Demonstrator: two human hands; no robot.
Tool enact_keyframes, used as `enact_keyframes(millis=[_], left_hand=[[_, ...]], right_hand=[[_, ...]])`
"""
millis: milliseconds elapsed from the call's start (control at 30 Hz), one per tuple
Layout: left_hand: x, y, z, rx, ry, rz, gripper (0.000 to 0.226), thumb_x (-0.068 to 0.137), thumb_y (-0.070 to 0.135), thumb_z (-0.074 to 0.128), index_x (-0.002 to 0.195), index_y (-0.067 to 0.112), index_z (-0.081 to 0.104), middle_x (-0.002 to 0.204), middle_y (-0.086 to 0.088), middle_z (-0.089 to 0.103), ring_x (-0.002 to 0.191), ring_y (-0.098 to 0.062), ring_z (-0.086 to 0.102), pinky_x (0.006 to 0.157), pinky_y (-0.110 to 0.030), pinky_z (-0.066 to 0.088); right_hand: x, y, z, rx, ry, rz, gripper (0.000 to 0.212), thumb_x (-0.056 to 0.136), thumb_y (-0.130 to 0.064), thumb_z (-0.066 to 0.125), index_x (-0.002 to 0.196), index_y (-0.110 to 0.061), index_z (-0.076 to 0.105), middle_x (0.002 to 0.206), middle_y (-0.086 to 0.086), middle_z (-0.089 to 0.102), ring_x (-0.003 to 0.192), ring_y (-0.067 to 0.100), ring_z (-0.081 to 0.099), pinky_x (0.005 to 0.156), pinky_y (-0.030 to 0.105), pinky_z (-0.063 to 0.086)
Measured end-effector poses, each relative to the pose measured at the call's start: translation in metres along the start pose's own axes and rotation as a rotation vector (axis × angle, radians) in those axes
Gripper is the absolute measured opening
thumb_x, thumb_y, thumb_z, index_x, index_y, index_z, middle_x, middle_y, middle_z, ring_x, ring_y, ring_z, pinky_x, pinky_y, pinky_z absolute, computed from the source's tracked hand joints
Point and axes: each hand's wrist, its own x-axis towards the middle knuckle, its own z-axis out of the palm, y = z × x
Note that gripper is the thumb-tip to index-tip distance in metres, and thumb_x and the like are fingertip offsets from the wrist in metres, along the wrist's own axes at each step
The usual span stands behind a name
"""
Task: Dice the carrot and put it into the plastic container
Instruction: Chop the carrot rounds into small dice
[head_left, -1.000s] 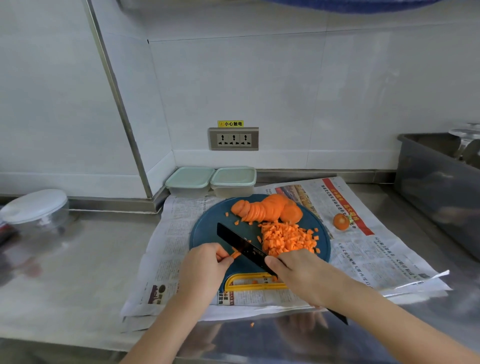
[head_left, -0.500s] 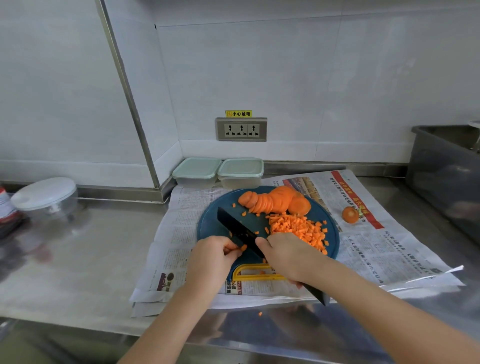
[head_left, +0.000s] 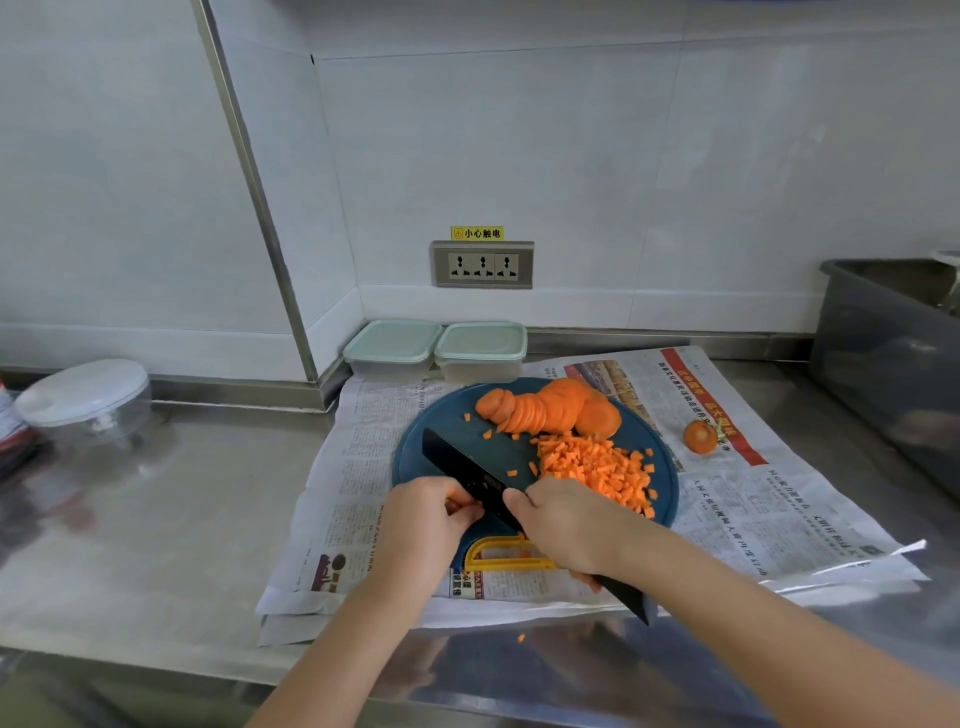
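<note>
Gripping a black knife (head_left: 462, 465) by its handle, the person's right hand (head_left: 566, 525) is holding the blade slantwise over the near part of a round blue cutting board (head_left: 441, 452) at lower centre of the frame. The left hand (head_left: 426, 519) is curling its fingers against the blade's left side; whether they are pinching anything cannot be told. A heap of diced carrot (head_left: 592, 467) is lying on the board just right of the knife, and a fanned row of carrot slices (head_left: 545, 413) is sitting along the board's far edge. A cut carrot end (head_left: 700, 436) is resting on the newspaper (head_left: 753, 499) to the right of the board. Two lidded plastic containers (head_left: 392, 349) are standing side by side against the wall, above the board in the frame. One stray dice (head_left: 520, 638) is lying on the steel table (head_left: 156, 509) near its front edge.
</note>
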Motion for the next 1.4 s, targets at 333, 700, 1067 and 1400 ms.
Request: enact_keyframes(millis=[333,700,1067,1400], left_hand=[[0.009,0.000,-0.009,-0.023,-0.090,-0.011,0.015,0.082,0.019,0.074,0.096,0.017,0.074,0.089,0.006,0.072,0.079,-0.002,0.064,0.074,-0.015,0.051],[0.042,0.004,-0.006,-0.058,-0.233,-0.114,0.063,0.081,0.019,0.074,0.138,0.014,0.047,0.115,0.002,0.063,0.092,-0.009,0.059,0.085,-0.021,0.046],[0.051,0.015,-0.002,0.007,-0.301,0.059,0.030,0.093,0.020,0.059,0.123,0.021,0.063,0.117,0.003,0.067,0.097,0.000,0.060,0.090,-0.013,0.042],[0.057,0.020,0.034,0.273,-0.322,0.030,0.056,0.103,0.044,0.017,0.152,0.016,0.016,0.160,-0.004,0.012,0.147,-0.020,0.006,0.118,-0.034,0.003]], right_hand=[[0.008,0.006,-0.019,0.177,0.059,0.060,0.049,0.103,-0.036,0.029,0.064,-0.012,0.045,0.049,0.005,0.047,0.036,0.017,0.045,0.037,0.021,0.037],[-0.015,0.035,-0.070,0.253,0.204,0.110,0.050,0.103,-0.039,0.031,0.066,-0.009,0.045,0.045,0.003,0.047,0.033,0.016,0.042,0.036,0.022,0.038],[-0.025,0.042,-0.075,0.281,0.232,0.088,0.050,0.102,-0.041,0.033,0.067,-0.008,0.047,0.046,0.005,0.049,0.035,0.017,0.044,0.039,0.024,0.041],[-0.018,0.046,-0.081,0.377,0.266,0.099,0.049,0.101,-0.043,0.035,0.068,-0.009,0.046,0.042,0.000,0.048,0.034,0.018,0.043,0.041,0.028,0.042]])
